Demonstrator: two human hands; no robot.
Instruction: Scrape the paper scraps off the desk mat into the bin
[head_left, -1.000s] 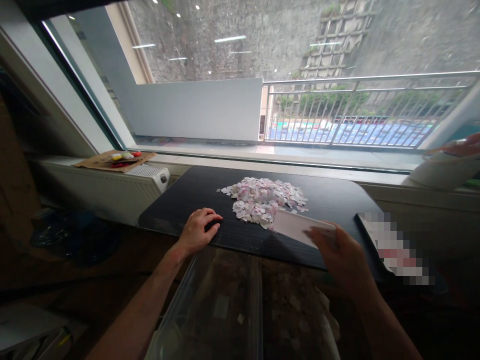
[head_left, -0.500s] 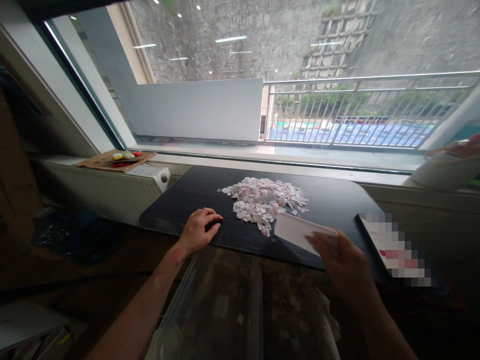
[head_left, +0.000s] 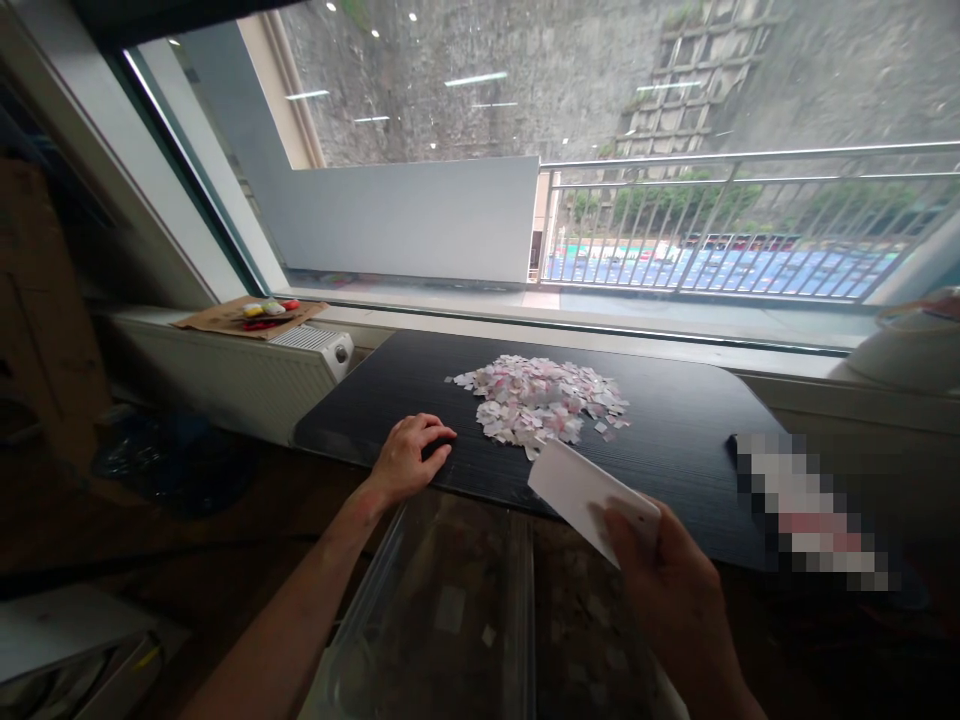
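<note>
A heap of small pale paper scraps (head_left: 540, 395), tinged pink in places, lies on a black tabletop (head_left: 675, 440). My right hand (head_left: 667, 590) grips a flat white scraper (head_left: 581, 495) with a small hole near its held end. The scraper's far edge is at the near side of the heap, by the table's front edge. Left of the heap, my left hand (head_left: 412, 455) rests at the table's front edge, loosely curved with the thumb apart from the fingers and nothing in it. Below the table edge stands a clear plastic bin (head_left: 431, 600) with a few scraps inside.
A pixelated flat item (head_left: 814, 510) lies at the table's right side. To the left, a radiator (head_left: 240, 370) carries cardboard (head_left: 202, 318) with small coloured items. A window with an outside railing (head_left: 720, 230) runs behind the table. A white rounded object (head_left: 900, 340) sits at the far right.
My right hand has drawn the scraper toward me and slightly left, tilting it more steeply. The few scraps at the heap's near tip have shifted. My left hand stays at the table edge.
</note>
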